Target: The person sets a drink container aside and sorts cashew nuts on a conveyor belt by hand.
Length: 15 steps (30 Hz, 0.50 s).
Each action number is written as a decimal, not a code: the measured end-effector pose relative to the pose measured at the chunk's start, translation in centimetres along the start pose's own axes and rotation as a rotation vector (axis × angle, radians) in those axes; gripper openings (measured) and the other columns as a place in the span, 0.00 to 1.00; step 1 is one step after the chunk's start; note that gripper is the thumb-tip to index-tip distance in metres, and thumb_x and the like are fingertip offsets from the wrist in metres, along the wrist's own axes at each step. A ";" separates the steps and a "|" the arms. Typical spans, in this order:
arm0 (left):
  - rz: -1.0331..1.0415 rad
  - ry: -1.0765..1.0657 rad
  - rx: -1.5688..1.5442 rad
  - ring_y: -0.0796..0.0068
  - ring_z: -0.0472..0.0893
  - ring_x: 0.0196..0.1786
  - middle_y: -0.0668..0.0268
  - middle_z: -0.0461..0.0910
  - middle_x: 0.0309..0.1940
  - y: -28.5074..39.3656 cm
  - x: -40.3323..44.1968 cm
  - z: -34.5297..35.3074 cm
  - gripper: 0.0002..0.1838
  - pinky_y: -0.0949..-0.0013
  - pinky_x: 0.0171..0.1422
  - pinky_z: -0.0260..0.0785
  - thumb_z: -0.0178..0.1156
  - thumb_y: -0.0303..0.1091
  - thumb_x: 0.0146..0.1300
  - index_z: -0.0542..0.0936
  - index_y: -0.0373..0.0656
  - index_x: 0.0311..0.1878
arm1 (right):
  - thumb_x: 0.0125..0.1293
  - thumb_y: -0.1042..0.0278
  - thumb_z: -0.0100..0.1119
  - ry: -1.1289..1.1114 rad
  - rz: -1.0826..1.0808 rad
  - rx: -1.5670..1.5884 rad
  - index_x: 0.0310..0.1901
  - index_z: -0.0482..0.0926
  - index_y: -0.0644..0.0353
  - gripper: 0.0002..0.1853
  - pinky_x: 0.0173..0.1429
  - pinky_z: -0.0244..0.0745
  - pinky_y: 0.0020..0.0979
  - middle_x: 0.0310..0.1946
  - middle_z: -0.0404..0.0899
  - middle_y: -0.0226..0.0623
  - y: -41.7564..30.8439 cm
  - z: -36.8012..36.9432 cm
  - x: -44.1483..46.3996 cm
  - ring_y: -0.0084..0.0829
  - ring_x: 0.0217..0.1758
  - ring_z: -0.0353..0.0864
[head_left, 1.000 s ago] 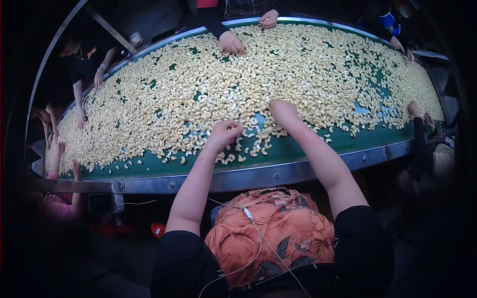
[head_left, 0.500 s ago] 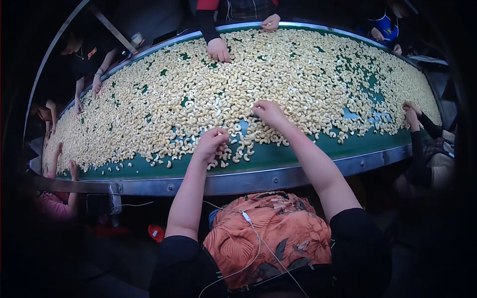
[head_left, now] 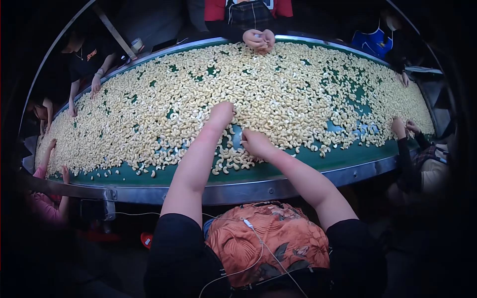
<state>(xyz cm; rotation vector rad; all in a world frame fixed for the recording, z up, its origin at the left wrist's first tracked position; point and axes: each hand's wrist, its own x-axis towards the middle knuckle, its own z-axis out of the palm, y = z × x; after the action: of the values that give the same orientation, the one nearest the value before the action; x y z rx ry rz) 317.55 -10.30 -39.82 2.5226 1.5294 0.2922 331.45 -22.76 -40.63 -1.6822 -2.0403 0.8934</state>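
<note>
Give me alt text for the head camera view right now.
A person's left hand and right hand reach into cashews spread thickly over a green table with a metal edge. Other people work around it, including a person in red opposite, hands together.

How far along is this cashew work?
Nothing looks clearly finished: the green surface shows bare patches, but no sorted batch can be made out. In hand: the left hand and right hand are at the cashews, any grip hidden. Left: probably most, as cashews cover much of the surface.
</note>
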 end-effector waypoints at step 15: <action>-0.496 0.125 -0.208 0.63 0.79 0.25 0.56 0.79 0.24 -2.0 -0.3 1.7 0.06 0.63 0.31 0.72 0.53 0.28 0.50 0.77 0.37 0.30 | 0.61 0.61 0.53 -0.010 0.185 0.883 0.30 0.72 0.59 0.10 0.21 0.62 0.22 0.23 0.73 0.31 7.4 -6.5 0.8 0.21 0.19 0.67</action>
<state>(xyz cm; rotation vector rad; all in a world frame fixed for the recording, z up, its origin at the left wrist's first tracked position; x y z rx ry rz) 316.13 -9.78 -41.99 1.9221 1.9872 0.5067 340.79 -19.65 -40.81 -1.3356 -1.1781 1.5565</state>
